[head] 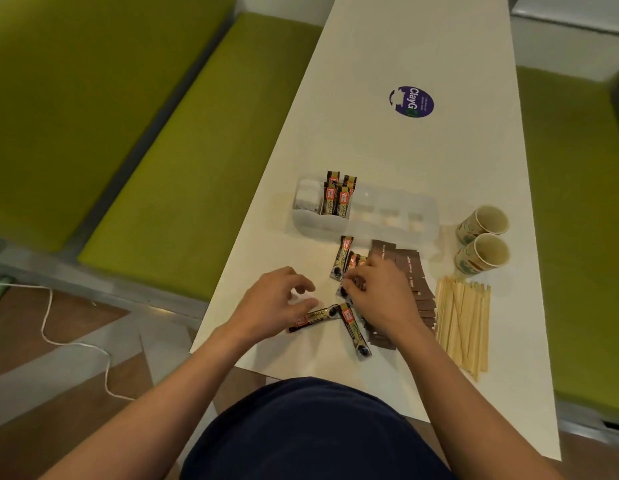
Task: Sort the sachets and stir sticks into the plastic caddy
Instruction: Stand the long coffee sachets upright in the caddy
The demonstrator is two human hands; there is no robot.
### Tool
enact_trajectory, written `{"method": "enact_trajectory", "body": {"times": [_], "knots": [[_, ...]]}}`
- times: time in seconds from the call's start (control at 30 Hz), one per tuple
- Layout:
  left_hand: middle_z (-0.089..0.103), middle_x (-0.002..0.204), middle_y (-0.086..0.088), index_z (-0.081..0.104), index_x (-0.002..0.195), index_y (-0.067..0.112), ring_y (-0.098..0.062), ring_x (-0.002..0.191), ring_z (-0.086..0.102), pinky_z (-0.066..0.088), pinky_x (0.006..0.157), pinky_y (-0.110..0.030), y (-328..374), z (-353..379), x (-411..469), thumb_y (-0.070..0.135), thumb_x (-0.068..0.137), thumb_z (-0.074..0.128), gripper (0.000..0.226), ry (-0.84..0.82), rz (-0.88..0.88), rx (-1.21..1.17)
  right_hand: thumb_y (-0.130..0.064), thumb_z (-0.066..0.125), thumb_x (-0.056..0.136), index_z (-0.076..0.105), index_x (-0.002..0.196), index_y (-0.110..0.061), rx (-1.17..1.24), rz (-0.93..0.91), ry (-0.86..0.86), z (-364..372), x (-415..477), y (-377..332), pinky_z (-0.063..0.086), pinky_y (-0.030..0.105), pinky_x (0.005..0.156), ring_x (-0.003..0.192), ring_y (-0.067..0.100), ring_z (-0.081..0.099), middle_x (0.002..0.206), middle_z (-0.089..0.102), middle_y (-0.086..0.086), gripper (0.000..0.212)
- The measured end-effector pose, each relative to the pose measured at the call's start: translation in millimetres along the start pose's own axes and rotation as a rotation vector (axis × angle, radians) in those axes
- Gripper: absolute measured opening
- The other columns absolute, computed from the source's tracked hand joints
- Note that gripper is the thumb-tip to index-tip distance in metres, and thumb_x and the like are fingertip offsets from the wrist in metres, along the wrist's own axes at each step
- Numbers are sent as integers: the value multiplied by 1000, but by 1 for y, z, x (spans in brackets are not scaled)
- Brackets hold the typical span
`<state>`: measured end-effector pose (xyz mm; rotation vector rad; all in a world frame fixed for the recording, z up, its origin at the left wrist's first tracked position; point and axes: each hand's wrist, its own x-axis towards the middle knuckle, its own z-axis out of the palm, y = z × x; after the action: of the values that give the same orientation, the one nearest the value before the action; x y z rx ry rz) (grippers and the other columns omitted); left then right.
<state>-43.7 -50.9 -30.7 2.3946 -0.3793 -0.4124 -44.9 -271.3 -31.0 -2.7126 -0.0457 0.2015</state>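
A clear plastic caddy (pixel 398 216) stands on the white table (pixel 405 150). Its left compartments hold white packets and several upright coffee sachets (pixel 337 197). Loose coffee sachets (pixel 355 329) lie on the table in front of me, one (pixel 343 258) closer to the caddy. Brown sachets (pixel 413 268) fan out to their right, and wooden stir sticks (pixel 462 320) lie further right. My right hand (pixel 380 289) pinches coffee sachets off the pile. My left hand (pixel 277 303) hovers with curled fingers over a flat-lying sachet (pixel 316 315), holding nothing that I can see.
Two paper cups (pixel 483 237) lie on their sides right of the caddy. A purple round sticker (pixel 412 102) marks the table further back. Green bench cushions (pixel 183 161) flank both sides of the table. A white cord (pixel 59 341) runs across the floor at left.
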Motion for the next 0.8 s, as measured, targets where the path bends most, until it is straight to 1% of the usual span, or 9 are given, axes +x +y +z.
{"method": "enact_trajectory", "body": {"times": [0.1,0.2,0.3,0.4,0.5,0.57,0.7,0.73,0.8], "knots": [[62,107,10,70,119,30,-9,91,58,52,79,-35,6,17,-4,54,89,65,38,-56,-13,96,-44,58,97,76,110,-32,-77,-63,-91,2,-22,-2,51,39,78,93,18,56,92,55,-8,25],[62,113,6,68,124,28,-13,101,58,51,82,-36,8,26,-2,46,90,66,39,-70,-13,161,-53,56,95,72,103,-30,-173,32,-119,8,-46,-5,53,39,80,90,17,61,94,63,-8,29],[63,114,3,68,125,25,-17,105,59,52,84,-37,9,29,2,40,88,69,40,-102,-24,179,-57,57,92,69,94,-27,-255,119,-97,17,-57,-10,51,37,79,88,19,65,91,69,-6,33],[62,114,2,66,125,25,-19,107,59,52,85,-36,11,27,6,46,86,70,44,-114,-43,218,-54,59,92,70,92,-26,-245,177,-88,21,-56,-14,51,37,77,86,21,67,89,70,-5,31],[56,116,4,61,125,29,-16,110,53,52,86,-39,6,20,0,60,77,71,58,-120,-104,222,-51,63,89,71,96,-26,-112,247,-60,20,-56,-14,54,38,77,90,19,64,93,69,-7,28],[52,114,7,60,121,30,-14,109,50,52,87,-40,-4,16,-10,61,75,73,57,-144,-117,224,-51,66,88,66,95,-29,5,261,-4,18,-59,-15,52,36,74,93,15,57,94,63,-12,24],[48,103,12,66,106,31,-11,103,54,52,86,-35,-23,12,-22,52,81,72,32,-169,-62,193,-45,70,90,54,83,-30,292,266,83,10,-61,-21,52,36,65,76,11,59,79,62,-12,23],[49,102,13,67,104,32,-10,101,55,52,85,-34,-22,11,-23,56,81,69,33,-155,-70,168,-44,71,90,54,83,-29,376,281,91,9,-59,-22,53,37,65,73,10,61,77,64,-11,24],[50,100,15,68,102,34,-6,97,54,52,82,-34,-16,12,-25,72,75,61,47,-101,-113,111,-47,71,89,54,84,-31,510,289,118,5,-53,-25,56,40,66,69,11,67,78,67,-10,24]]}}
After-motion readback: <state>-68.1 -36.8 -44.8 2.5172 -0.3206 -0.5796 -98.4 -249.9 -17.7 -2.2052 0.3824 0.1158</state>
